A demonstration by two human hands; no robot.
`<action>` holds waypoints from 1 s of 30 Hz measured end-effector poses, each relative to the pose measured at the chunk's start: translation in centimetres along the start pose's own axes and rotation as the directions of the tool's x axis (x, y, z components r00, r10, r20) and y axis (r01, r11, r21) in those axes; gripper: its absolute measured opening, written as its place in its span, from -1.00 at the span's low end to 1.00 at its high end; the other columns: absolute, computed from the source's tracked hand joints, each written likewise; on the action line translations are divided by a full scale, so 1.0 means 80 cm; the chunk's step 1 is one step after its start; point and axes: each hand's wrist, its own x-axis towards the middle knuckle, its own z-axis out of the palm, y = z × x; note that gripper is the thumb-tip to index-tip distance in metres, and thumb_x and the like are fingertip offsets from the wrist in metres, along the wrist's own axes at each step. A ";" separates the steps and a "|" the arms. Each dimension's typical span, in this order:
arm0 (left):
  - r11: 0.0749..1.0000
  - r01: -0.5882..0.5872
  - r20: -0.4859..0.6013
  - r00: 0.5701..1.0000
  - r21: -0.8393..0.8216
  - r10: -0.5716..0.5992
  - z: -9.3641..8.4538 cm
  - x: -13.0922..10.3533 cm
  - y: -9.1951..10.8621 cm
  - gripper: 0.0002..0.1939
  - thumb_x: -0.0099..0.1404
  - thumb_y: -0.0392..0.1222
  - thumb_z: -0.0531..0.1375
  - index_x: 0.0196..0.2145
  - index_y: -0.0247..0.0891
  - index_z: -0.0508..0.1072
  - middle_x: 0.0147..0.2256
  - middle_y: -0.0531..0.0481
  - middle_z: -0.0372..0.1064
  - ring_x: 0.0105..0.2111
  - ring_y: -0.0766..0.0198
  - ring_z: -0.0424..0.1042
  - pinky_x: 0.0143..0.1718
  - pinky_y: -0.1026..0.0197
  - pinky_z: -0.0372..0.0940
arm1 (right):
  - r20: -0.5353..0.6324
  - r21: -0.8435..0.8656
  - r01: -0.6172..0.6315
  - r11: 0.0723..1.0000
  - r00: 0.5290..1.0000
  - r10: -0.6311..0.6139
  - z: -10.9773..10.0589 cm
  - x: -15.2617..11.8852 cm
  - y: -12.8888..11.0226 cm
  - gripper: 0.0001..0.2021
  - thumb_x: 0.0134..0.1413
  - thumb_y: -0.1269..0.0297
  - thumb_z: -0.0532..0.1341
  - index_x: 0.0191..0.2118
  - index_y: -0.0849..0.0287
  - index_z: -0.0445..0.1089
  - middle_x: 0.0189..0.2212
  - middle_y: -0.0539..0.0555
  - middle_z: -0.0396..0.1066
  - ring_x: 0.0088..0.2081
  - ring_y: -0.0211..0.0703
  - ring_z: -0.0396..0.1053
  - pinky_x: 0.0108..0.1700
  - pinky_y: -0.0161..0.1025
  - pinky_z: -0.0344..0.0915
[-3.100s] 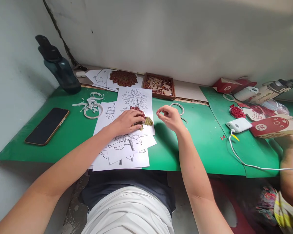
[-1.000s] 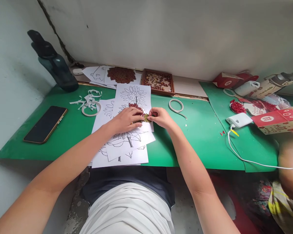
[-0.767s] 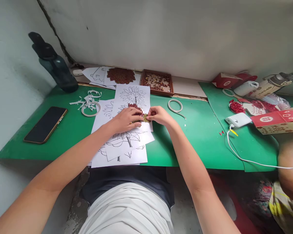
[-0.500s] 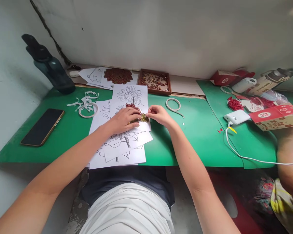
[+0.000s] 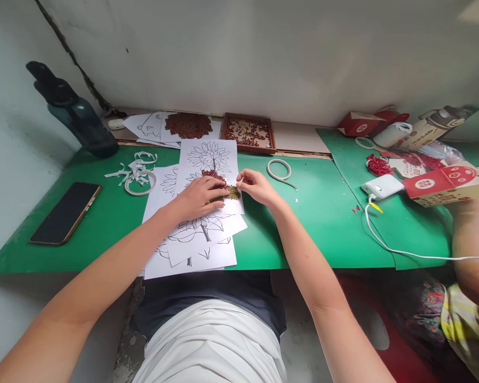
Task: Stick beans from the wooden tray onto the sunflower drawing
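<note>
Head view: left hand [image 5: 199, 197] partly covers likely beads [image 5: 211, 174]; tray [image 5: 249, 148] stands behind.

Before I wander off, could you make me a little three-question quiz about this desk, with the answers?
1. True or false: the smartphone lies to the left of the flower drawings.
2. Which stands closest to the left wall?
A) the brown tray
B) the water bottle
C) the red box
3. What colour are the bead-like pieces nearest the right grip?

Key: 1. True. 2. B. 3. Olive green.
</note>
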 end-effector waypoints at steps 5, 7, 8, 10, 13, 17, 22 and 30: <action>1.000 0.019 0.011 1.000 -0.015 -0.019 -0.003 0.001 0.000 -0.58 0.58 0.02 0.11 0.29 -0.10 0.43 0.30 -0.14 0.37 0.33 -0.08 0.27 0.35 -0.25 0.20 | -0.217 -0.089 0.011 0.996 0.976 -0.031 -0.009 0.001 -0.002 -0.84 0.16 0.13 0.24 -0.24 0.09 0.40 -0.50 -0.06 0.21 -0.41 -0.15 0.19 -0.31 -0.19 0.10; 1.000 0.019 0.019 1.000 -0.019 -0.018 -0.004 0.001 0.000 -0.62 0.59 0.02 0.10 0.22 -0.12 0.47 0.30 -0.14 0.38 0.33 -0.08 0.27 0.34 -0.25 0.21 | -0.347 -0.183 -0.018 0.983 0.937 -0.048 -0.027 0.000 0.001 -0.83 0.19 0.13 0.22 -0.21 0.10 0.44 -0.48 -0.03 0.27 -0.40 -0.11 0.24 -0.27 -0.17 0.15; 1.000 0.014 0.023 1.000 -0.016 -0.014 -0.004 0.001 0.000 -0.65 0.60 0.02 0.09 0.17 -0.12 0.50 0.31 -0.13 0.37 0.33 -0.08 0.27 0.34 -0.25 0.20 | -0.424 -0.227 -0.050 0.973 0.904 -0.053 -0.039 -0.001 0.006 -0.81 0.21 0.15 0.20 -0.17 0.10 0.46 -0.44 0.01 0.33 -0.37 -0.09 0.29 -0.23 -0.15 0.19; 1.000 0.008 0.028 1.000 -0.009 -0.007 -0.005 0.001 0.000 -0.67 0.60 0.01 0.08 0.13 -0.11 0.52 0.33 -0.11 0.36 0.34 -0.08 0.27 0.35 -0.26 0.19 | -0.556 -0.310 -0.146 0.939 0.830 -0.055 -0.064 -0.004 0.022 -0.71 0.21 0.20 0.17 -0.02 0.13 0.49 -0.25 0.11 0.47 -0.23 0.00 0.37 -0.09 -0.08 0.27; 1.000 0.019 0.026 0.999 -0.014 -0.019 -0.004 0.001 0.000 -0.65 0.59 0.00 0.10 0.19 -0.13 0.47 0.33 -0.13 0.36 0.34 -0.07 0.28 0.34 -0.26 0.21 | -0.591 -0.433 -0.317 0.844 0.806 -0.001 -0.092 -0.007 0.054 -0.54 0.12 0.20 0.25 0.15 0.14 0.48 0.03 0.26 0.48 0.03 0.22 0.34 0.13 0.09 0.25; 0.999 0.038 0.025 0.999 -0.023 -0.037 -0.003 0.000 -0.002 -0.63 0.59 0.02 0.11 0.21 -0.17 0.43 0.30 -0.16 0.38 0.35 -0.07 0.27 0.34 -0.24 0.22 | -0.519 -0.481 -0.367 0.796 0.851 0.079 -0.099 -0.009 0.079 -0.52 0.05 0.17 0.35 0.13 0.11 0.53 0.02 0.28 0.50 0.10 0.31 0.23 0.18 0.17 0.21; 0.998 0.039 -0.027 0.999 -0.045 -0.040 -0.004 -0.003 -0.003 -0.61 0.58 0.00 0.11 0.25 -0.16 0.38 0.31 -0.17 0.35 0.36 -0.09 0.26 0.36 -0.25 0.20 | -0.494 -0.407 -0.323 0.855 0.865 0.091 -0.094 -0.007 0.070 -0.86 0.07 0.17 0.31 -0.30 0.09 0.56 -0.29 0.20 0.53 -0.03 0.20 0.29 0.08 0.08 0.26; 0.997 -0.012 -0.297 0.955 -0.080 -0.013 -0.010 -0.004 0.005 -0.56 0.54 -0.18 0.12 0.31 -0.09 0.24 0.26 -0.17 0.36 0.30 -0.03 0.34 0.34 -0.22 0.28 | -0.305 0.395 0.076 0.915 0.951 0.053 -0.057 -0.009 -0.001 -0.61 0.11 -0.15 0.35 -0.14 0.04 0.42 -0.25 0.03 0.44 -0.23 -0.11 0.38 -0.10 -0.13 0.40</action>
